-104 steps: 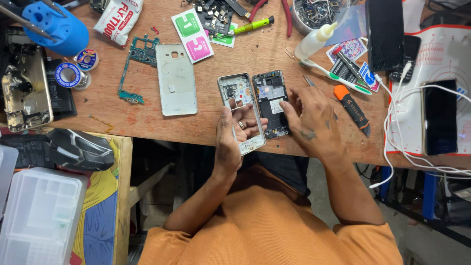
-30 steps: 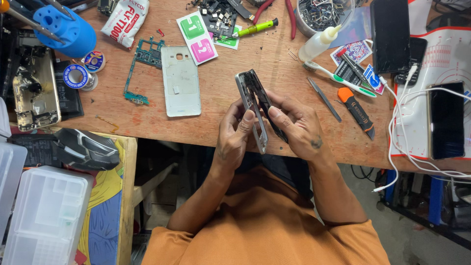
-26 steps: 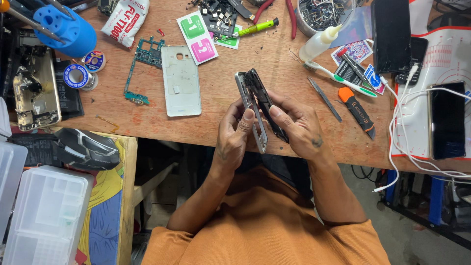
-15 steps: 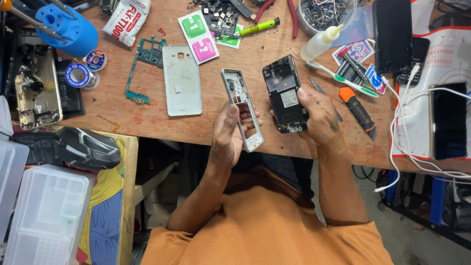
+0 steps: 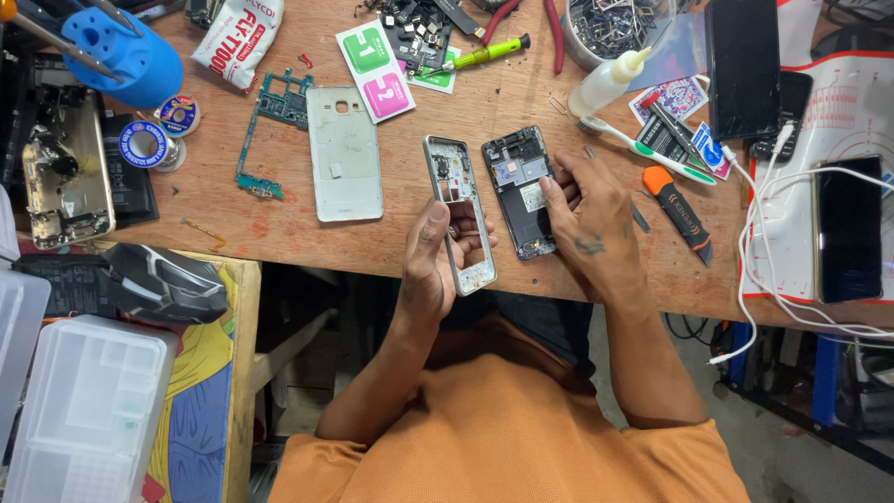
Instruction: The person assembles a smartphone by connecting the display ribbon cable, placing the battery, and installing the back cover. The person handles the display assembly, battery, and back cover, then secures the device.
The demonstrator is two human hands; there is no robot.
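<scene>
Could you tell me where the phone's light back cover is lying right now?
In the head view, the back cover lies flat on the wooden table, left of the phone frame held in the left hand, with the green circuit board just beyond it.

Silver phone frame (image 5: 458,212) held beside dark, seemingly opened phone body (image 5: 521,191).

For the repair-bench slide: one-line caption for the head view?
Left hand holds a phone frame; right hand rests on an opened phone body on the wooden bench.
</scene>
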